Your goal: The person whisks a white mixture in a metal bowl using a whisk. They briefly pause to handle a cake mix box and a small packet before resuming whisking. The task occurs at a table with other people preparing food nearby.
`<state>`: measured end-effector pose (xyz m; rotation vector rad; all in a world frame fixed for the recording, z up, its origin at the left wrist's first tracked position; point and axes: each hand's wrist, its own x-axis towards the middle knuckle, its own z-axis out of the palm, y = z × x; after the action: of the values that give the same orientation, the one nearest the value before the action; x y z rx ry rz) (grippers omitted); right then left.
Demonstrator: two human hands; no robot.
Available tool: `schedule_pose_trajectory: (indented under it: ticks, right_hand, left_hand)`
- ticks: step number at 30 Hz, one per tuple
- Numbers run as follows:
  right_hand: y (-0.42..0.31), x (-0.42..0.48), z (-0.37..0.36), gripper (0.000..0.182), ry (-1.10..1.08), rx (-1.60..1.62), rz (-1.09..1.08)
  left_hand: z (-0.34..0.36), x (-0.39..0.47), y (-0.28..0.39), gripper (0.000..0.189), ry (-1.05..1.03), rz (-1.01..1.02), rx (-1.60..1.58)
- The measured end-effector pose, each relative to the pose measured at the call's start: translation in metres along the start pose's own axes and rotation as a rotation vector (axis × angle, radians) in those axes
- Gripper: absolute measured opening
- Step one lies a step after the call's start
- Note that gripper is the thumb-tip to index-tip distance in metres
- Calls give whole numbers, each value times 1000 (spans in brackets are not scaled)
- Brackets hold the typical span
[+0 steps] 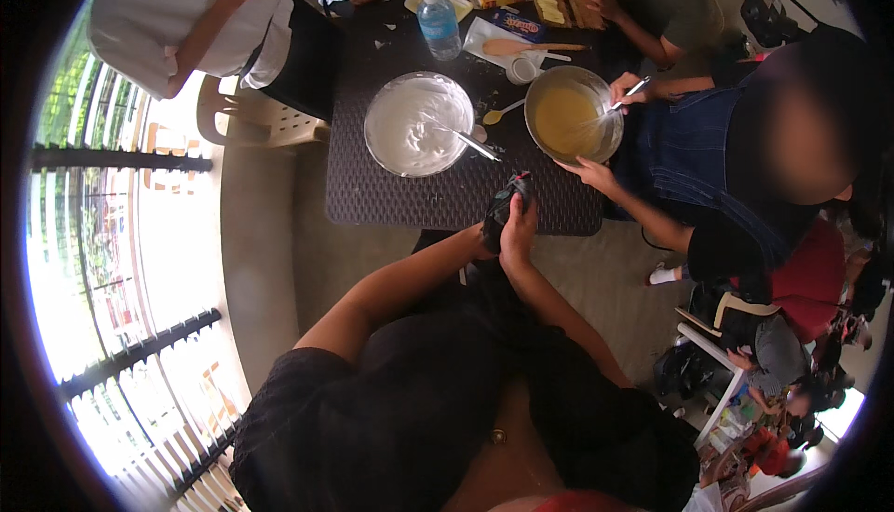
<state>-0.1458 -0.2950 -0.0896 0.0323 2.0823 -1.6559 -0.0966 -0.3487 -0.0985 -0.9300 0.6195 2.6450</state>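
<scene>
A bunched dark cloth (pixel 501 210) is held between my two hands at the table's front edge. My right hand (pixel 518 233) presses against its right side, thumb up. Most of my left hand (pixel 483 238) is hidden by the cloth, and its fingers cannot be made out. Beyond my hands, to the left, stands a bowl (pixel 383 157) of white whipped mixture (pixel 412 124). A whisk (pixel 478 145) rests in it, its handle over the rim. To the right, a co-worker's hand (pixel 628 89) holds another whisk (pixel 606 115) in a metal bowl (pixel 534 138) of yellow liquid (pixel 562 117).
On the dark woven-pattern table (pixel 433 205) are a yellow spoon (pixel 494 117), a water bottle (pixel 438 27), a wooden spoon (pixel 517 47), a small cup (pixel 521 70) and a cutting board (pixel 576 13) with pale slices. A plastic chair (pixel 272 121) stands left. Other people surround the table.
</scene>
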Motion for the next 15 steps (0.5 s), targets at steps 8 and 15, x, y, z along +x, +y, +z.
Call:
schedule_pose_trajectory:
  ticks: [8,15]
  right_hand:
    - [1,23,-18,37,-93,988,536]
    - [18,64,-47,39,-713,1060,353]
  left_hand:
    - [-1,2,6,75,-96,35,186]
    - [-17,-8,32,72,-424,64,139]
